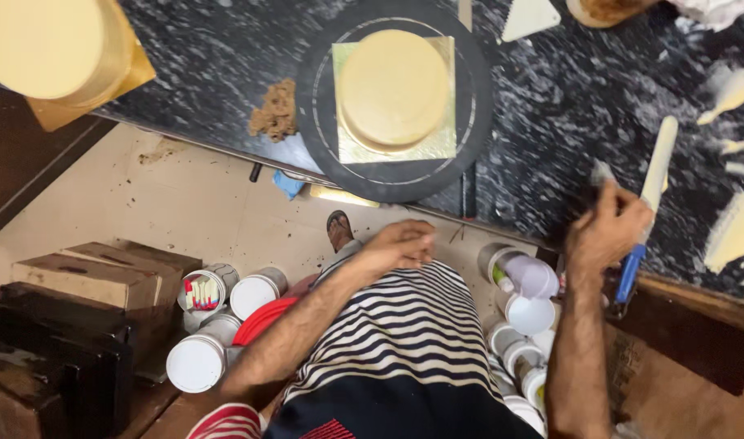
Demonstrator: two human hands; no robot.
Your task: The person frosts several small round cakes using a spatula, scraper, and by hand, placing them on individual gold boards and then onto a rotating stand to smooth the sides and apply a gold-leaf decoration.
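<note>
Roller (658, 162) touched by right hand (606, 232), fingers curled, apparently gripping; left hand (400, 244) loosely closed, empty. Firmer hold advised.

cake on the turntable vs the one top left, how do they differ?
The centre cake sits on a silver square board on the black turntable; the corner cake sits on a gold board straight on the dark counter. The centre cake shows whole; the corner cake is cut off by the frame and looks larger, being nearer the camera. Both are round, smooth and pale yellow.
</note>
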